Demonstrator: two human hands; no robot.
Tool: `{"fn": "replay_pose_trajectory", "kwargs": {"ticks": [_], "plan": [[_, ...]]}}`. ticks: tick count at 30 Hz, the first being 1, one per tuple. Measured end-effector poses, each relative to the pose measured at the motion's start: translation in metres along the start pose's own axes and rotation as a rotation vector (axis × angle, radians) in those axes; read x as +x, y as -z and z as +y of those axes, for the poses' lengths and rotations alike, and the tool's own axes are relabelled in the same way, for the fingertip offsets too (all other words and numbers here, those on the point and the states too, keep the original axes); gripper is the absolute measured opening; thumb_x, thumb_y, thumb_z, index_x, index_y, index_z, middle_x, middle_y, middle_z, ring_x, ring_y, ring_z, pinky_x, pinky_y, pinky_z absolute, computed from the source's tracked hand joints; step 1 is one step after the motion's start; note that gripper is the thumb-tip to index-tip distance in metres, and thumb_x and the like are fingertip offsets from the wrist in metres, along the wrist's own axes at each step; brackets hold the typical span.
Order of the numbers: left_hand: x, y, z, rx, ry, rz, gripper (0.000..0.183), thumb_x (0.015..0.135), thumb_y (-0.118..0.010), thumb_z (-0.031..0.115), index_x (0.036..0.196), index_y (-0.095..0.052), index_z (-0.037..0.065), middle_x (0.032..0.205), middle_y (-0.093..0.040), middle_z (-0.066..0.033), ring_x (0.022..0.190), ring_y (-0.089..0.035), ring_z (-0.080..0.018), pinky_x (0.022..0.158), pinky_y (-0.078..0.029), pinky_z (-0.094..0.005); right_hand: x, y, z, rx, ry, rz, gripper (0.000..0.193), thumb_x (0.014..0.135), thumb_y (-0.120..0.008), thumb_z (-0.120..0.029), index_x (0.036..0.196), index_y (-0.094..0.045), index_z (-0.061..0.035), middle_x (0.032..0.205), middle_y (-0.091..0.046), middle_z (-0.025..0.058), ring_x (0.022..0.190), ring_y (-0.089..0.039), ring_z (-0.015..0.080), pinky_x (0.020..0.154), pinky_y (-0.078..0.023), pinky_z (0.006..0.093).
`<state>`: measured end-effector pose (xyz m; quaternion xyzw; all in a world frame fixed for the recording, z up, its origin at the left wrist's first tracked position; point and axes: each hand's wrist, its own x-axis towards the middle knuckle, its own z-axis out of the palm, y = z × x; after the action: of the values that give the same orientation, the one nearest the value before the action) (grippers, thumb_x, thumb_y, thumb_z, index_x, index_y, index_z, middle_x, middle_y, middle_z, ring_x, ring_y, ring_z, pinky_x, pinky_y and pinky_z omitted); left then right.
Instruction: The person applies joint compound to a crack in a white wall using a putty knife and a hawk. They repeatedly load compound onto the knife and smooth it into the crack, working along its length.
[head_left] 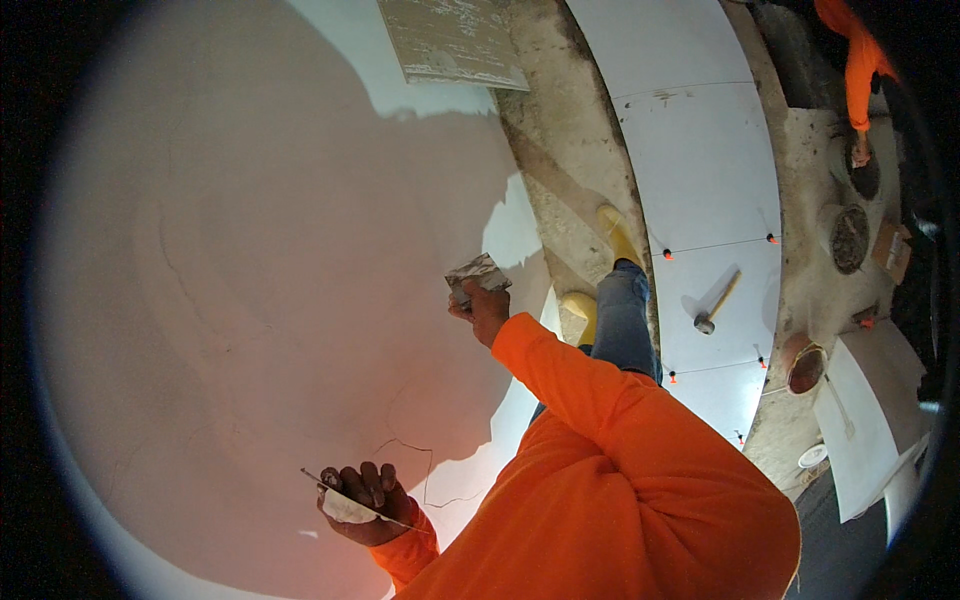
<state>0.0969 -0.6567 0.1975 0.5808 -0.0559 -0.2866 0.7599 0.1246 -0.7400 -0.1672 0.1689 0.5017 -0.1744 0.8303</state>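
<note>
My right hand [488, 308] is closed around a flat rectangular scraper [480, 272] smeared with grey and white paste. The scraper is at the large pale wall [250, 250]; whether its edge touches cannot be made out. Lower down, my left hand [372, 500] grips a thin flat plate [395, 518], seen nearly edge-on, with its fingers curled over it. A lump of white paste [347, 507] sits by the plate, next to the fingers. Thin dark crack-like lines run across the wall near my left hand. My shadow covers much of the wall.
Large pale floor tiles [700, 150] with orange levelling clips [668, 254] run beside my yellow boots [618, 235]. A mallet [706, 322] lies on them. Beyond are buckets [849, 240], leaning white panels [862, 425] and a co-worker's orange sleeve [860, 80]. A paste-streaked board [455, 40] is at the top.
</note>
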Motion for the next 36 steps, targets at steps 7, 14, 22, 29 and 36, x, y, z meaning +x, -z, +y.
{"fn": "replay_pose_trajectory", "kwargs": {"ticks": [7,14,22,29,36], "plan": [[0.007,-0.006,0.001,0.012,-0.004,0.032,0.032,0.106,-0.045,0.033,0.103,-0.068,0.01,0.057,-0.054,-0.0046,0.051,-0.046,-0.0172,0.057,-0.04,-0.0363,-0.02,-0.009,-0.008,-0.005,-0.009,-0.051,0.013,0.095,-0.064,-0.006,0.105,-0.061,0.0019,0.087,-0.069,0.0141,0.066,-0.069,0.0253,0.057,-0.065,0.0368],[0.012,-0.008,0.004,0.029,-0.034,0.012,0.032,0.106,-0.044,0.034,0.102,-0.067,0.011,0.056,-0.051,-0.0033,0.05,-0.042,-0.0165,0.056,-0.037,-0.0354,-0.032,-0.022,-0.012,0.032,-0.087,0.005,0.016,0.097,-0.059,-0.004,0.11,-0.054,0.0038,0.087,-0.065,0.0149,0.065,-0.067,0.0252,0.055,-0.063,0.0352],[0.008,0.003,0.007,0.08,-0.061,0.067,0.025,0.104,-0.049,0.031,0.096,-0.063,0.012,0.061,-0.053,-0.0019,0.052,-0.044,-0.016,0.052,-0.035,-0.0346,-0.053,-0.033,-0.015,-0.009,-0.079,-0.001,0.014,0.098,-0.058,-0.004,0.11,-0.056,0.0027,0.089,-0.067,0.0142,0.065,-0.067,0.0244,0.057,-0.063,0.0347],[0.011,0.006,0.007,0.12,-0.097,0.068,0.03,0.105,-0.05,0.033,0.097,-0.07,0.012,0.058,-0.06,-0.0039,0.047,-0.048,-0.0155,0.05,-0.036,-0.0336,-0.059,-0.035,-0.016,-0.069,-0.031,-0.016,0.015,0.097,-0.06,-0.006,0.109,-0.057,0.0029,0.086,-0.067,0.0142,0.065,-0.068,0.0238,0.058,-0.064,0.0365],[0.012,0.008,0.013,0.189,-0.054,0.103,0.015,0.103,-0.045,0.024,0.092,-0.046,0.013,0.066,-0.037,0.0008,0.056,-0.033,-0.0157,0.052,-0.03,-0.035,-0.062,-0.035,-0.012,-0.039,-0.045,-0.004,0.014,0.096,-0.061,-0.006,0.107,-0.058,0.0016,0.082,-0.067,0.0139,0.066,-0.068,0.0236,0.057,-0.064,0.0374]]}}
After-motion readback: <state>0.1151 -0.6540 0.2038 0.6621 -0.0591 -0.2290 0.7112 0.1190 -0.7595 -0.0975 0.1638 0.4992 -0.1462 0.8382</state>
